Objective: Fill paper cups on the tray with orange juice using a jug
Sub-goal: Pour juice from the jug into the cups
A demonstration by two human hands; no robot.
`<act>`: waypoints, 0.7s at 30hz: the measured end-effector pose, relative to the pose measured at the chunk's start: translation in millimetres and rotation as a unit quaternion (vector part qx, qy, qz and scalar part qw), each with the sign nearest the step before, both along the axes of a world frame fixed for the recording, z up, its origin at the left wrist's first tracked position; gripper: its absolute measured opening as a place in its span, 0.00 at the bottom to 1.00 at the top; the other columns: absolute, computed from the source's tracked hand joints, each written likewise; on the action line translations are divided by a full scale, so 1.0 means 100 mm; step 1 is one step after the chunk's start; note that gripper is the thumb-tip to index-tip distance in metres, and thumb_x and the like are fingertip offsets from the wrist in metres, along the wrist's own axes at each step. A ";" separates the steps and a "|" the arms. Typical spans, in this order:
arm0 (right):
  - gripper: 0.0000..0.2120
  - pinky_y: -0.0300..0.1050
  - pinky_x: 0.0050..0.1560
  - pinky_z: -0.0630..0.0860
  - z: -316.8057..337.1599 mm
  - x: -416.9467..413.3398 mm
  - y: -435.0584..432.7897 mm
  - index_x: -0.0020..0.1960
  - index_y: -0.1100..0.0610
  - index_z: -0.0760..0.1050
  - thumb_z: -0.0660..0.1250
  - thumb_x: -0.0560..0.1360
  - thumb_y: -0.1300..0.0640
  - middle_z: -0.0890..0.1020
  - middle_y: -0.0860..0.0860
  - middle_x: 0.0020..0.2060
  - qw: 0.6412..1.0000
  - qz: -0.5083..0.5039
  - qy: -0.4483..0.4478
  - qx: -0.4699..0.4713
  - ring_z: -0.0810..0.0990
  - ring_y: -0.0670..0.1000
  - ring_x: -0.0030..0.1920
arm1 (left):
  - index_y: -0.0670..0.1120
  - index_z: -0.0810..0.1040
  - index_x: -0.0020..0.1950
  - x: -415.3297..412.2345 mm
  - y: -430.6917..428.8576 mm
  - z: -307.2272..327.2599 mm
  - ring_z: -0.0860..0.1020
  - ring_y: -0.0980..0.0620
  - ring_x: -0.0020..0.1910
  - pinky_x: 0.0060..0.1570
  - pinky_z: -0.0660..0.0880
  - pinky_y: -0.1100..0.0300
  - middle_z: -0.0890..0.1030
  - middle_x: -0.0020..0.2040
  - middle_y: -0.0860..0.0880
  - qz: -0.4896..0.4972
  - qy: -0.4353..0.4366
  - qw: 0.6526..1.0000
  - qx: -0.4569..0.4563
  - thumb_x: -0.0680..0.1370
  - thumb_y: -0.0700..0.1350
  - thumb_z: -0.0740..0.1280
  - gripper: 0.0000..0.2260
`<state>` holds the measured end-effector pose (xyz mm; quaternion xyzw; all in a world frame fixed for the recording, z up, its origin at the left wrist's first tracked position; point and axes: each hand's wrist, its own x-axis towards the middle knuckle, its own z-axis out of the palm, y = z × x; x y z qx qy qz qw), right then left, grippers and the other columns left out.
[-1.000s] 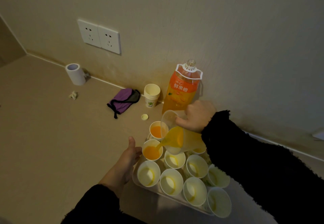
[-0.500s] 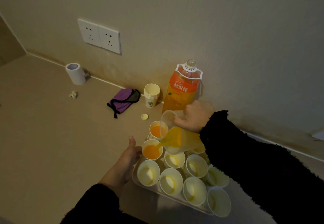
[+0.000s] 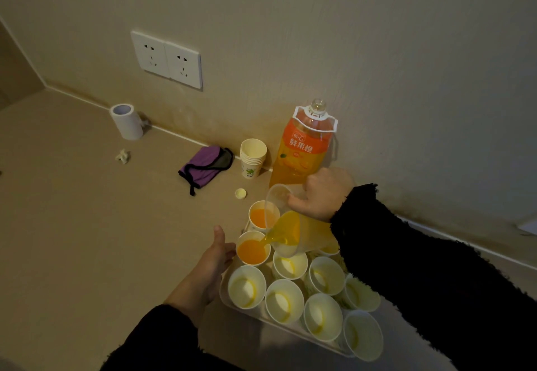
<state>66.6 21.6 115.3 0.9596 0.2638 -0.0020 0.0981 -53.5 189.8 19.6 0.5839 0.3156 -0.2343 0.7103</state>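
My right hand (image 3: 322, 193) grips the handle of a clear plastic jug (image 3: 293, 234), tilted left with orange juice running from its spout into a paper cup (image 3: 252, 250) on the tray's left side. That cup is nearly full. Behind it stands another cup with juice (image 3: 261, 217). Several more white paper cups (image 3: 283, 301) on the clear tray (image 3: 284, 330) hold only a thin yellow trace at the bottom. My left hand (image 3: 213, 260) rests against the tray's left edge beside the cup being filled, thumb up; its fingers are partly hidden.
A large orange juice bottle (image 3: 303, 149) without its cap stands against the wall behind the jug. Left of it are a stack of spare paper cups (image 3: 252, 158), a purple pouch (image 3: 205, 165), a small yellow cap (image 3: 240, 193), a white roll (image 3: 126, 120) and a crumpled scrap (image 3: 123, 156).
The juice level in the cup under the spout has risen a little. Both hands stay where they were.
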 end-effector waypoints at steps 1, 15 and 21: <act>0.30 0.38 0.29 0.61 0.00 0.00 0.00 0.26 0.55 0.66 0.51 0.75 0.34 0.67 0.49 0.23 1.000 -0.001 0.001 0.001 0.66 0.47 0.26 | 0.38 0.66 0.71 0.00 0.01 -0.02 0.61 0.44 0.73 0.69 0.57 0.51 0.66 0.73 0.41 -0.004 0.000 1.000 0.006 0.79 0.62 0.38 0.36; 0.30 0.39 0.28 0.60 0.07 -0.03 0.00 0.26 0.55 0.66 0.51 0.76 0.34 0.67 0.50 0.23 1.000 -0.006 -0.003 0.000 0.66 0.47 0.26 | 0.38 0.64 0.73 0.01 0.01 -0.08 0.61 0.44 0.74 0.69 0.56 0.51 0.65 0.74 0.42 -0.004 0.001 1.000 0.003 0.79 0.63 0.38 0.36; 0.30 0.39 0.29 0.60 0.09 -0.04 -0.01 0.27 0.55 0.66 0.51 0.76 0.34 0.67 0.49 0.23 1.000 -0.007 0.005 0.008 0.65 0.47 0.26 | 0.40 0.62 0.74 0.01 0.03 -0.15 0.58 0.45 0.75 0.71 0.54 0.51 0.63 0.75 0.42 0.013 0.003 1.000 0.000 0.78 0.64 0.39 0.37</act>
